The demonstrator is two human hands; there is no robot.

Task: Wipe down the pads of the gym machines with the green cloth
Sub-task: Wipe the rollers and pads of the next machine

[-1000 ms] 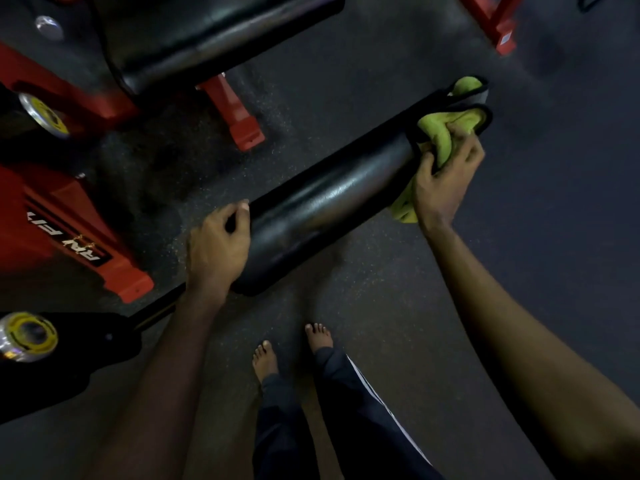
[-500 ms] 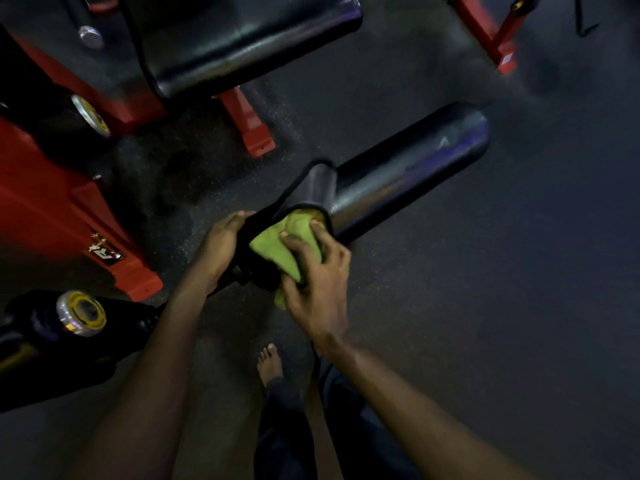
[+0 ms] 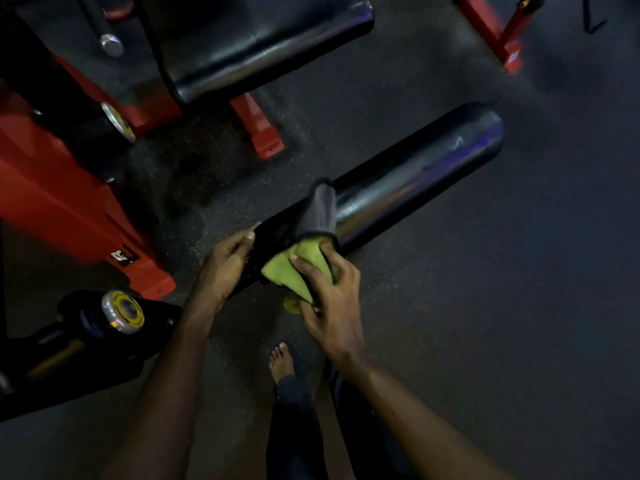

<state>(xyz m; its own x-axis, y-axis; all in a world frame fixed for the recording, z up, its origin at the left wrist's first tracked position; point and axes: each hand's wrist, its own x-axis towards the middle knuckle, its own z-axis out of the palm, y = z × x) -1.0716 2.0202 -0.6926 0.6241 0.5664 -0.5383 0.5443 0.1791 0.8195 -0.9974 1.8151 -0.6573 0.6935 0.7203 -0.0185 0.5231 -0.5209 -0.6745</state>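
A long black roller pad [image 3: 415, 174] runs diagonally from the lower left to the upper right above the floor. The green cloth [image 3: 298, 268], grey on its back side, is wrapped over the pad near its left end. My right hand [image 3: 329, 299] grips the cloth against the pad. Just left of the cloth, my left hand [image 3: 225, 265] holds the pad's near end with curled fingers. A second black pad [image 3: 270, 53] sits higher up in the view, on the red machine.
The red machine frame [image 3: 69, 202] fills the left side, with a red foot [image 3: 263, 133] on the dark rubber floor. A yellow-capped bar end [image 3: 124, 311] juts out at the lower left. Another red frame leg [image 3: 498, 39] stands at the top right. My bare foot [image 3: 282, 362] is below the pad.
My right hand slid the green cloth along the roller pad from its far right end down to its left end, beside my left hand. The left hand stayed on the pad's near end.
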